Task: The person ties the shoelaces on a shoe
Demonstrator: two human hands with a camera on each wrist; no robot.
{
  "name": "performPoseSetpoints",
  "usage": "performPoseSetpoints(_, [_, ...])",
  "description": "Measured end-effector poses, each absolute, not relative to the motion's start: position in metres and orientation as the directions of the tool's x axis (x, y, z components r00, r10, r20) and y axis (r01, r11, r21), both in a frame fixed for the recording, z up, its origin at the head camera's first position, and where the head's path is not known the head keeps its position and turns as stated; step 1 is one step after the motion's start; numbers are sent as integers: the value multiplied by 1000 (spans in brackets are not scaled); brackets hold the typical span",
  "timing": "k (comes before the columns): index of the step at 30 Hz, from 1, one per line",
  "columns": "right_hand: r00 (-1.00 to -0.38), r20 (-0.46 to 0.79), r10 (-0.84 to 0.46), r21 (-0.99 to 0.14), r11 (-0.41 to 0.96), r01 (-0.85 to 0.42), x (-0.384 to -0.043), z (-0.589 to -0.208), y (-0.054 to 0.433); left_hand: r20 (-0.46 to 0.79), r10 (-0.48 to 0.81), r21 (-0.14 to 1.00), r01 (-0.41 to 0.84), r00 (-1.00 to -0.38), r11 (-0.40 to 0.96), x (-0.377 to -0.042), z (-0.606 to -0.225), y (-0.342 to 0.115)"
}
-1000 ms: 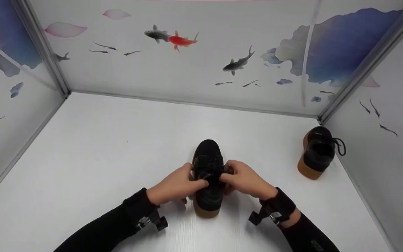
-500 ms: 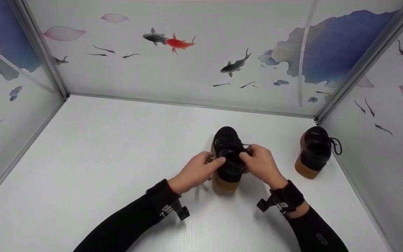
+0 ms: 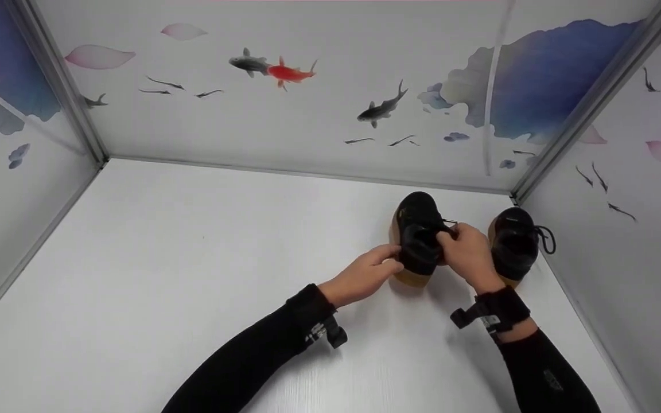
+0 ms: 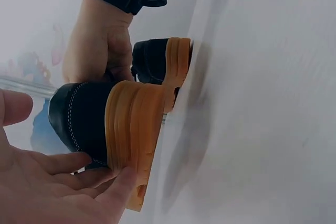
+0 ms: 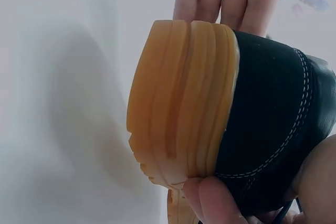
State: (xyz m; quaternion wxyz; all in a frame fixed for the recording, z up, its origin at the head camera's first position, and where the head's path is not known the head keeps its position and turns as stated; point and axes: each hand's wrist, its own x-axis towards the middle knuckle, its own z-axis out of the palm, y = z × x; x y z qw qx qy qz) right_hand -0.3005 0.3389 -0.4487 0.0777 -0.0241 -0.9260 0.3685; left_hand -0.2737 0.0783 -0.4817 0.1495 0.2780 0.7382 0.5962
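Observation:
A black lace-up shoe [image 3: 418,207] with a thick tan sole [image 5: 181,98] points toward the back wall. My right hand [image 3: 469,255] grips its right side at the opening, thumb over the collar and fingers outside. Against the left side near the heel, my left hand [image 3: 362,275] touches the shoe with fairly straight fingers [image 4: 68,162]; its thumb stands apart from the upper. In both wrist views the heel looks raised off the white surface, with a shadow beside it. A matching second shoe [image 3: 513,249] stands just right of my right hand, its lace loop sticking out rightward.
White panels printed with fish and petals form the back wall [image 3: 284,126], left wall [image 3: 26,189] and right wall [image 3: 606,241]. Metal posts stand at the corners. The white tabletop [image 3: 204,275] stretches left and in front. The second shoe is close to the right wall.
Both hands have carried the shoe to the right and farther back, bringing it beside the second shoe. My left thumb, earlier over the shoe's opening, has come away. The second shoe stays in place.

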Motion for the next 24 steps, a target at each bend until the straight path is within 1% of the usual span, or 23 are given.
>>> performPoseSetpoints(4, [-979, 164, 120, -606, 796, -4, -305, -449, 356, 110, 628, 964, 237, -770, 122, -279, -488, 95])
performPoseSetpoints(9, [-968, 195, 156, -563, 827, 19, -308, -448, 370, 94, 656, 957, 249, -749, 147, -283, -496, 113])
performPoseSetpoints(15, [-970, 182, 161, -561, 827, 32, -312, -449, 385, 62, 635, 956, 228, -770, 183, -286, -501, 129])
performPoseSetpoints(20, [-976, 173, 135, -521, 853, 25, -320, -449, 397, 37, 599, 976, 158, -800, 151, -290, -503, 142])
performPoseSetpoints(24, [-977, 161, 140, -503, 863, 40, -322, -447, 402, 33, 605, 989, 114, -796, 96, -292, -504, 149])
